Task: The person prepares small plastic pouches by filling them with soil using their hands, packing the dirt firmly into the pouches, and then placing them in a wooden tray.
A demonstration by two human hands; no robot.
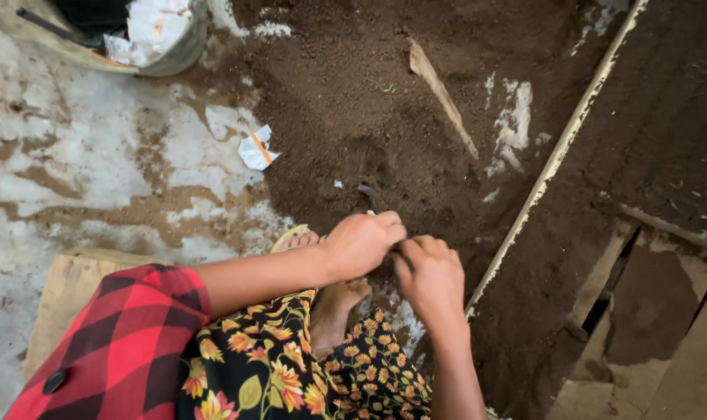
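My left hand [361,243] and my right hand [429,274] meet low over a heap of dark brown soil [353,117] on the ground. Both are closed, fingertips pinched together around something small between them; what it is stays hidden by the fingers. A red checked sleeve [128,334] covers my left upper arm. Below the hands, my bare foot [334,307] rests on a yellow sandal [291,235], next to a black flowered skirt [291,365].
A flat wooden stick [443,95] lies in the soil. A torn white wrapper [257,148] sits on the stained concrete floor. A round basin [135,35] with paper stands top left. A soil-filled wooden frame [571,140] and boards lie right. A wooden plank [69,288] is under me.
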